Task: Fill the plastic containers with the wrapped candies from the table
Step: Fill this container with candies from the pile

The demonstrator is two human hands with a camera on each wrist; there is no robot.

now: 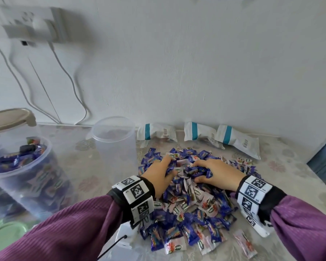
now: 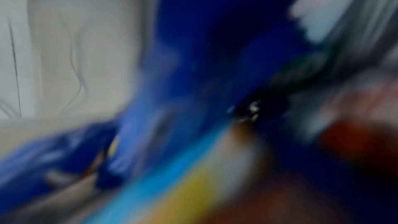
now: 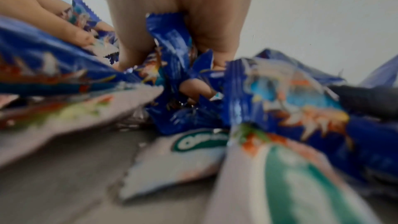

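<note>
Wrapped candies (image 1: 186,200) at centre: glossy crinkled foil-like wrappers, serrated ends. Empty container (image 1: 114,140) upper centre: frosted translucent plastic, smooth. Table cover (image 1: 87,166): glossy, flower pattern. Sleeves (image 1: 68,232) at bottom: matt ribbed purple cloth. Wall (image 1: 196,63): matt white, slightly rough.

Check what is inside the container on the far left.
The left container is nearly full of wrapped candies, mostly blue, seen through its wall. Its bottom layer is blurred.

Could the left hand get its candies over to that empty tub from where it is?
Probably yes. The left hand grips candies right beside the empty tub, whose top is open, and nothing stands between them.
</note>
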